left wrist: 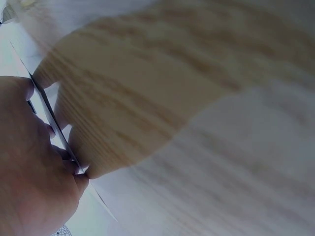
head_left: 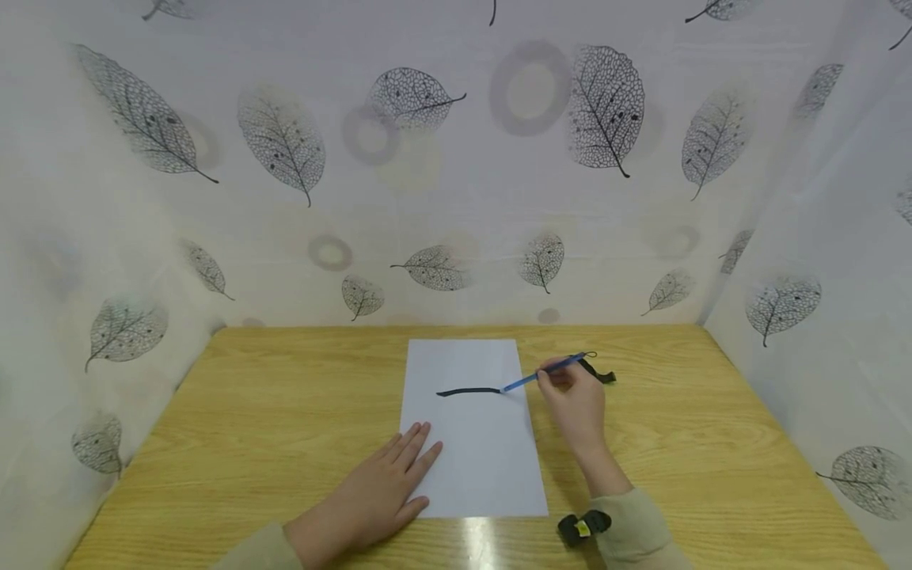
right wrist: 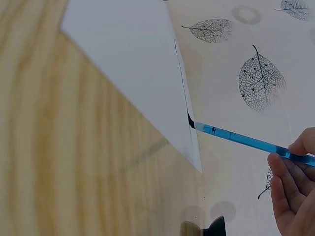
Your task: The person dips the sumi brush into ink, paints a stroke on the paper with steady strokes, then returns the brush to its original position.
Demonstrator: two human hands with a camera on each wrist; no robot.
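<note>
My right hand pinches a slim blue brush with a cord loop at its top end. Its dark bristle tip touches a sheet of white paper, at the right end of a black, nearly level stroke. In the right wrist view the brush slants between thumb and fingers, its black tip bent against the paper. My left hand lies on the paper's lower left edge with the fingers extended. The left wrist view shows this hand from the side along the sheet's edge.
A wood-grain table lies under the paper. Behind the right hand is a small black curved object. A black wrist device sits by the right sleeve. Leaf-printed white curtains enclose the table's back and sides.
</note>
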